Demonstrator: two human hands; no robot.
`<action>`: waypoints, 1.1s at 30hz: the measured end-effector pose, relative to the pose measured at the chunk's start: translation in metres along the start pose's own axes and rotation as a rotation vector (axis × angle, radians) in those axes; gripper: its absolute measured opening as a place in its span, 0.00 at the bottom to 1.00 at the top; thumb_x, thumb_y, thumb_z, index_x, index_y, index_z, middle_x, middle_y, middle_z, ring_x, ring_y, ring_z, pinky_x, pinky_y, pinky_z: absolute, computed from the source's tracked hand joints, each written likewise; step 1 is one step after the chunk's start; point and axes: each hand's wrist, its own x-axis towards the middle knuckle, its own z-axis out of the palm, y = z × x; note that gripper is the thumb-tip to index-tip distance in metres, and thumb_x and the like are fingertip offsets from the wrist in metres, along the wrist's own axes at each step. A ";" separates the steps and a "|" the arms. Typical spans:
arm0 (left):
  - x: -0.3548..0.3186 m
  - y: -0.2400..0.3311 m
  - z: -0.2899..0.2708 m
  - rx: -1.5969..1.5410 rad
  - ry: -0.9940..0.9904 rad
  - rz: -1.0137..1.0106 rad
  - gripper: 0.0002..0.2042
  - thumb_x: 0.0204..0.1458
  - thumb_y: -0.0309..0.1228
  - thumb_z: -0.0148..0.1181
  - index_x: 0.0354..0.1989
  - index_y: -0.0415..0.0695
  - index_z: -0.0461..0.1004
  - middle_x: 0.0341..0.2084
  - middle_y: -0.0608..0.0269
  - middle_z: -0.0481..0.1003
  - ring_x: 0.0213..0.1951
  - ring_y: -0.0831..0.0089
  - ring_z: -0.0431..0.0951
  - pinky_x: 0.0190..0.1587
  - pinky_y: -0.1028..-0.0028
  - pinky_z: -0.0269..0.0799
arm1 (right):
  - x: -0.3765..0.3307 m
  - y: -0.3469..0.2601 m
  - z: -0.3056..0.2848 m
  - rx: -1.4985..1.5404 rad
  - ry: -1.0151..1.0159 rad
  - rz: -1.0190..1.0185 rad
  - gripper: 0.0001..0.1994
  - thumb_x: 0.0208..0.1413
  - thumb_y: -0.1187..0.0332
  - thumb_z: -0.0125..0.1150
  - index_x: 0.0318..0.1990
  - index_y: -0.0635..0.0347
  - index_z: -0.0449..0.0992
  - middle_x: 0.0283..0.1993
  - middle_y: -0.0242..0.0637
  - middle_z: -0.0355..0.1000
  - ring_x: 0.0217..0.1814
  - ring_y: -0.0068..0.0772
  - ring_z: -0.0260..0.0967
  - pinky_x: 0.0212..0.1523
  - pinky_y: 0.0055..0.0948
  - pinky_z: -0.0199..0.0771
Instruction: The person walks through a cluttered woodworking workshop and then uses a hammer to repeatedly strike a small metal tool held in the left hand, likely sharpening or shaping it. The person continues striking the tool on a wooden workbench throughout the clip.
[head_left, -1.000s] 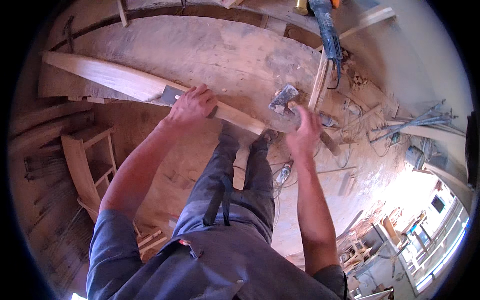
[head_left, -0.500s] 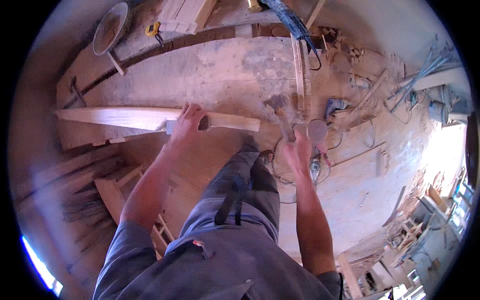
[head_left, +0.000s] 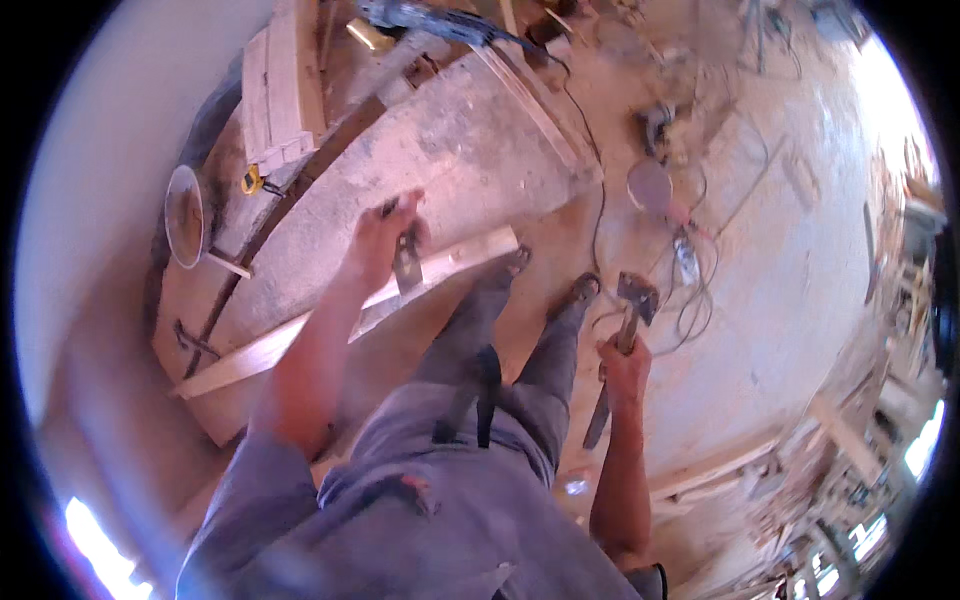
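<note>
Two hands in play, each with a tool. Left hand (head_left: 385, 238) is closed around a flat tool (head_left: 408, 266); its free end points near, over the wood (head_left: 466, 253). Can't tell if it touches the wood; the hand is blurred. Right hand (head_left: 625, 372) is closed on the hammer (head_left: 638, 298) by its handle, head up on the far side of the fist, handle end sticking out on the near side. Hammer is right of the wood, well apart from it, seen against the floor (head_left: 760, 340). Wood lies along the near edge of the bench (head_left: 455, 150), from near left to far right; left forearm crosses over its middle. Far right on the bench: a batten (head_left: 530, 106), with a blue power tool (head_left: 430, 20) beyond it and a cord running down to the floor. Far left: a stack of boards (head_left: 285, 95), with a yellow tape measure (head_left: 251, 180) just on the near side of it and a round pan (head_left: 186, 217) left of that. A dark clamp-like piece (head_left: 190, 340) sits near the wood's left end. Floor right of the bench has a round disc (head_left: 650, 187) and looped cable (head_left: 712, 290).
</note>
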 end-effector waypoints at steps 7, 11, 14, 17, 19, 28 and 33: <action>0.032 0.031 0.011 -0.202 -0.188 -0.069 0.19 0.65 0.39 0.58 0.60 0.42 0.71 0.26 0.62 0.76 0.26 0.72 0.74 0.32 0.70 0.71 | -0.068 0.055 0.040 0.279 0.212 0.142 0.09 0.53 0.72 0.66 0.33 0.59 0.70 0.21 0.28 0.64 0.15 0.23 0.61 0.17 0.26 0.62; 0.031 0.034 0.001 -0.244 -0.467 -0.040 0.24 0.53 0.25 0.58 0.61 0.42 0.68 0.44 0.54 0.79 0.41 0.66 0.77 0.44 0.68 0.72 | -0.110 0.090 0.063 0.384 0.272 0.159 0.08 0.53 0.71 0.65 0.34 0.57 0.69 0.22 0.27 0.64 0.16 0.22 0.61 0.17 0.25 0.61; 0.021 0.040 -0.001 -0.074 -0.656 0.009 0.26 0.48 0.24 0.60 0.60 0.42 0.70 0.55 0.54 0.76 0.50 0.66 0.75 0.52 0.70 0.70 | -0.134 0.128 0.082 0.571 0.255 0.207 0.07 0.54 0.70 0.63 0.35 0.56 0.69 0.23 0.27 0.64 0.17 0.20 0.61 0.17 0.24 0.60; 0.009 0.046 0.011 0.116 -0.681 0.154 0.23 0.49 0.22 0.63 0.57 0.41 0.73 0.50 0.56 0.78 0.45 0.70 0.76 0.47 0.72 0.69 | -0.139 0.153 0.098 0.712 0.238 0.172 0.07 0.54 0.70 0.62 0.36 0.55 0.68 0.23 0.27 0.65 0.18 0.19 0.61 0.17 0.24 0.59; 0.022 0.055 0.005 0.219 -0.703 0.114 0.20 0.53 0.22 0.61 0.57 0.41 0.73 0.46 0.57 0.80 0.43 0.71 0.77 0.46 0.73 0.69 | -0.136 0.159 0.111 0.786 0.250 0.174 0.07 0.54 0.70 0.62 0.36 0.55 0.68 0.23 0.27 0.65 0.18 0.19 0.61 0.17 0.24 0.58; 0.051 0.000 0.055 1.314 -1.101 1.391 0.18 0.48 0.20 0.60 0.51 0.40 0.76 0.52 0.55 0.76 0.50 0.57 0.75 0.53 0.62 0.70 | -0.122 0.137 0.157 0.806 0.495 0.103 0.10 0.52 0.67 0.65 0.38 0.59 0.72 0.26 0.30 0.70 0.21 0.22 0.66 0.19 0.26 0.66; 0.004 0.016 0.075 1.779 -1.437 1.228 0.21 0.46 0.22 0.59 0.52 0.40 0.76 0.55 0.53 0.72 0.57 0.55 0.71 0.61 0.59 0.67 | -0.139 0.133 0.226 0.901 0.640 0.157 0.10 0.53 0.70 0.64 0.40 0.63 0.72 0.24 0.31 0.67 0.17 0.24 0.63 0.17 0.26 0.63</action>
